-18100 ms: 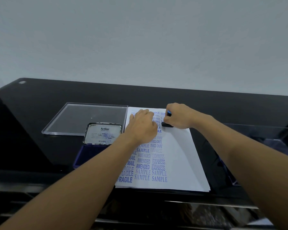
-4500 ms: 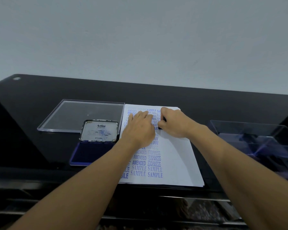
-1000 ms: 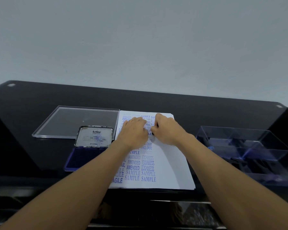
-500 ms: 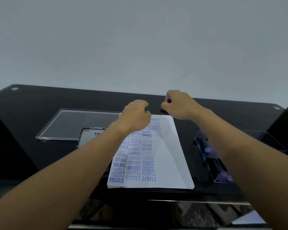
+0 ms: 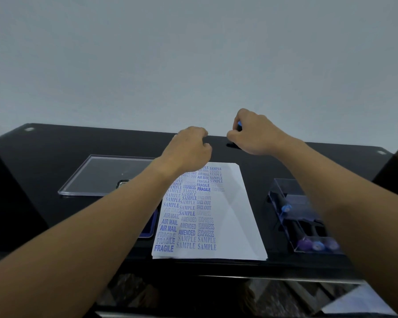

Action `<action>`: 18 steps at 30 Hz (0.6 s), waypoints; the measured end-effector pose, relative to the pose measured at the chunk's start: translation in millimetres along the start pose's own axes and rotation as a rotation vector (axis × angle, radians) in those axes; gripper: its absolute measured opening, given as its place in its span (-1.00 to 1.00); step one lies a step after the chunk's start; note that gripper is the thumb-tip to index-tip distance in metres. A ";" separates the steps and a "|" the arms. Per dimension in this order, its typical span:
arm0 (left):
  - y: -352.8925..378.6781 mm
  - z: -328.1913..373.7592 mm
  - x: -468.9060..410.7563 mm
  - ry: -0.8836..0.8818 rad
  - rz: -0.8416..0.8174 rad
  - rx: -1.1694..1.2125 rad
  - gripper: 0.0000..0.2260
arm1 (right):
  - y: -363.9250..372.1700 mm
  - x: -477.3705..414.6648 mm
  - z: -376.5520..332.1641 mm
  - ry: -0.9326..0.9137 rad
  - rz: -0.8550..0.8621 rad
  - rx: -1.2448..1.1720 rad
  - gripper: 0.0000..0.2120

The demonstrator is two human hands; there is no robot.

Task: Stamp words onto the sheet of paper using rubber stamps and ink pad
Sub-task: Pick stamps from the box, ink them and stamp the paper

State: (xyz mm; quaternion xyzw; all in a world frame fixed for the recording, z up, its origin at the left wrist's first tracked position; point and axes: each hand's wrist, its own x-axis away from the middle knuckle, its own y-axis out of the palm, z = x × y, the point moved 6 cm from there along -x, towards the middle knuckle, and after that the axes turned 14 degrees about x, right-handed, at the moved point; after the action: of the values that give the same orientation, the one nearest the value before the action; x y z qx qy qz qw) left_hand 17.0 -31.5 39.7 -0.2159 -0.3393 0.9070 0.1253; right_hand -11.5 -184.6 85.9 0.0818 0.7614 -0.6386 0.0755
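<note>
A white sheet of paper [image 5: 237,228] lies on the black table, covered on its left half with blue stamped words such as SAMPLE, FRAGILE and EXPRESS. My right hand [image 5: 253,134] is raised above the far end of the sheet and grips a rubber stamp [image 5: 239,125] with a blue top; most of the stamp is hidden by the fingers. My left hand [image 5: 189,150] hovers over the sheet's top left corner, fingers curled and holding nothing. The blue ink pad [image 5: 151,226] lies left of the sheet, mostly hidden by my left forearm.
A clear plastic lid [image 5: 101,175] lies flat at the left. A clear box [image 5: 292,216] with several stamps stands right of the sheet, partly behind my right forearm. The black table [image 5: 55,143] ends at a grey wall behind.
Both hands have lifted off the sheet. My right hand raised the stamp up and away from the paper, and a fresh FRAGILE print shows where it pressed.
</note>
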 end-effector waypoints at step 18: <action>-39.4 -26.7 43.1 -0.091 0.025 -0.013 -0.57 | 17.6 20.8 -39.7 -0.079 -0.071 -0.014 -0.91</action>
State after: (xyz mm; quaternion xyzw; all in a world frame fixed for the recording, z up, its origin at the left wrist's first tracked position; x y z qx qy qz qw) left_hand -4.9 28.7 34.8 -0.1793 -0.3480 0.9151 0.0969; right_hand -28.3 -141.8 71.3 0.0290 0.7648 -0.6382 0.0834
